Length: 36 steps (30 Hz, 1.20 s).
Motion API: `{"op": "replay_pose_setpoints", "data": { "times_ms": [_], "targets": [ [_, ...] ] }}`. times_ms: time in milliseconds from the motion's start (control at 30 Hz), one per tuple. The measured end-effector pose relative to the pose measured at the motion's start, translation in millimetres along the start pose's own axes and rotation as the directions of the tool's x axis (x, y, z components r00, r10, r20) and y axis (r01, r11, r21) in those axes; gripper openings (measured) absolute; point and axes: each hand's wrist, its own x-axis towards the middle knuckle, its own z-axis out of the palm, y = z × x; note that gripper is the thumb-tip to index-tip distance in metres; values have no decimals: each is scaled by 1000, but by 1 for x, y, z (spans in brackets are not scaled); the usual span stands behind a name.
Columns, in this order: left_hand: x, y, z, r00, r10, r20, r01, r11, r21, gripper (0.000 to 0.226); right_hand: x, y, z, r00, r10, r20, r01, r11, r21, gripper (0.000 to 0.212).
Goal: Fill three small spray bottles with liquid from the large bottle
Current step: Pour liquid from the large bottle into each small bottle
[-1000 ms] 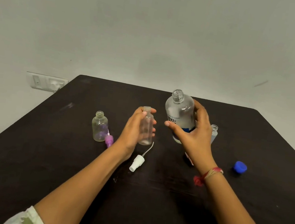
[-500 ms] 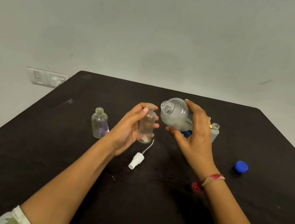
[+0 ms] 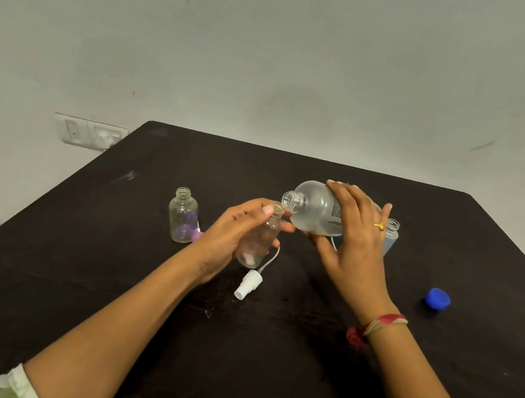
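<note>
A person's left hand (image 3: 234, 231) curls around a clear small spray bottle (image 3: 259, 244), thumb at its open neck, holding it tilted above the dark table (image 3: 267, 364). The right hand (image 3: 355, 240) wraps over the frosted, rounded large bottle (image 3: 312, 210), tipped nearly sideways, its threaded mouth just beside the small bottle's neck. A white spray head (image 3: 248, 284) lies below the left hand. A third bottle (image 3: 391, 234) is half hidden behind the right hand. Whether liquid flows cannot be made out.

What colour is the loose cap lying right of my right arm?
The cap is blue, clearest in the head view.
</note>
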Motion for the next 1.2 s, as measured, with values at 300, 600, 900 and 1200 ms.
{"op": "replay_pose_setpoints", "data": {
  "times_ms": [300,600,900,1200],
  "targets": [
    [-5,5,3,999,-44,23,44,998,-36,26,3,-1,-6,999,-43,-16,42,996,-73,72],
    [-6,7,6,996,-65,52,68,996,-49,26,4,1,-10,997,-80,-18,78,991,-110,71],
    [-5,5,5,993,-83,81,85,996,-24,28,5,2,-14,994,-105,17,106,979,-172,76],
    [-5,6,5,989,-94,111,97,995,-25,30,6,1,-15,990,-141,-6,137,972,-193,77]
  ]
}}
